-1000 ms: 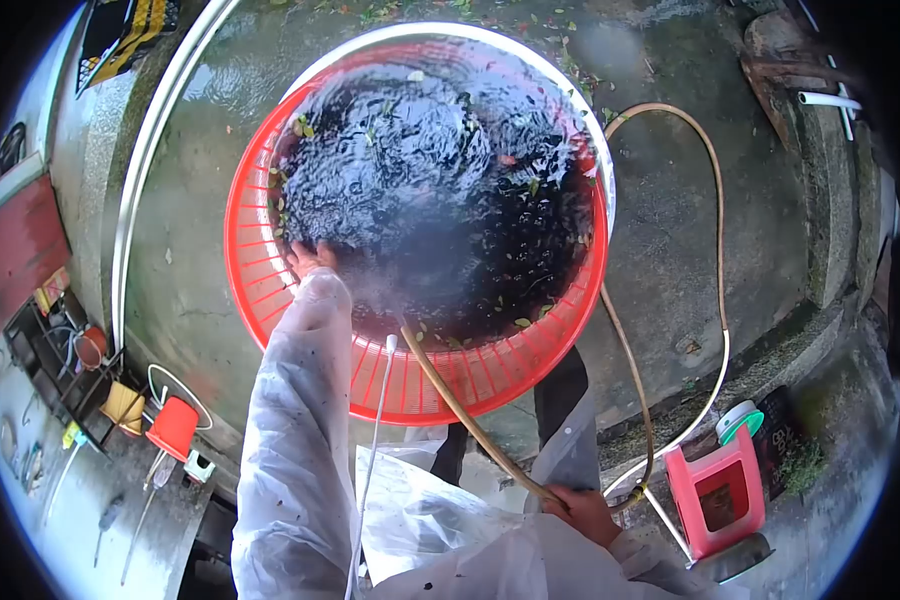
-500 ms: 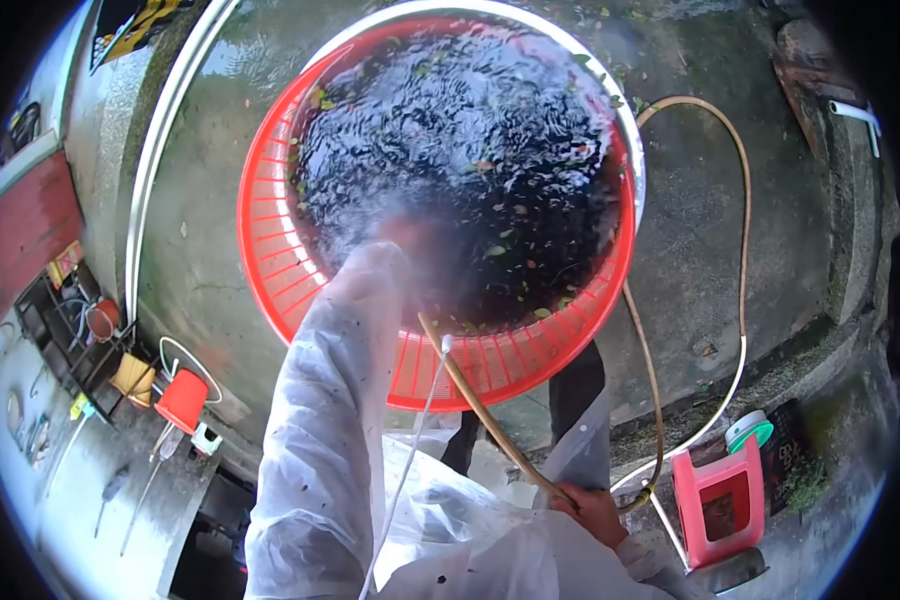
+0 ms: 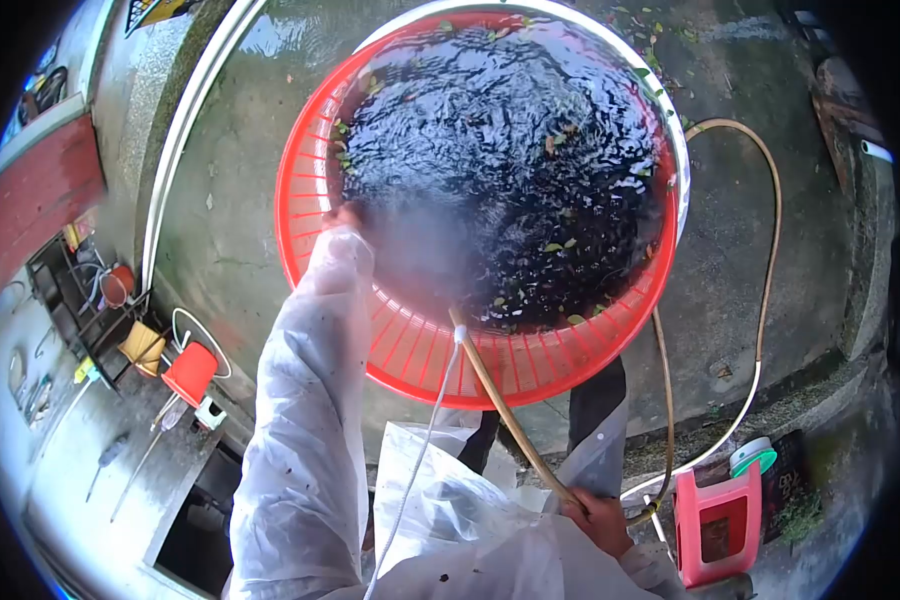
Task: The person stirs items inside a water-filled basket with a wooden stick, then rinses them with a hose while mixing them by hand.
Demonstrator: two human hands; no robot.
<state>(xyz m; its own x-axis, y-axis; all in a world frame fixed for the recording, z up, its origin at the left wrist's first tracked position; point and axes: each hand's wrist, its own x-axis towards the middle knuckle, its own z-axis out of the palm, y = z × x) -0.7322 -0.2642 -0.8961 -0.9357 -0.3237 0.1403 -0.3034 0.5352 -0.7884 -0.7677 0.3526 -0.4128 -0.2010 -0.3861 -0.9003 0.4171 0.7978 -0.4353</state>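
A large red slatted plastic basket [image 3: 315,175] sits in a white tub [image 3: 683,170], with rippling dark water [image 3: 510,150] inside it. Small green and yellow leaves [image 3: 554,247] float on the surface; what lies under the water is too dark to make out. At the basket's left inner wall is my left hand [image 3: 342,217], below a wet translucent sleeve; its fingers are blurred and partly hidden. My right hand [image 3: 602,525] is wrapped round a tan hose [image 3: 515,430] that slants up to the basket's near side. A white cord [image 3: 425,450] meets the hose near its upper end.
More hose [image 3: 773,230] loops over the wet concrete on the right. A pink stool [image 3: 715,530] stands at the lower right, a green-rimmed container [image 3: 753,457] by it. A red bucket [image 3: 190,372] is at the left, and a white pipe [image 3: 180,140] runs along the wall.
My left hand has moved left across the water to the basket's side wall. The whole view has shifted, with the basket now further right. My right hand still grips the hose.
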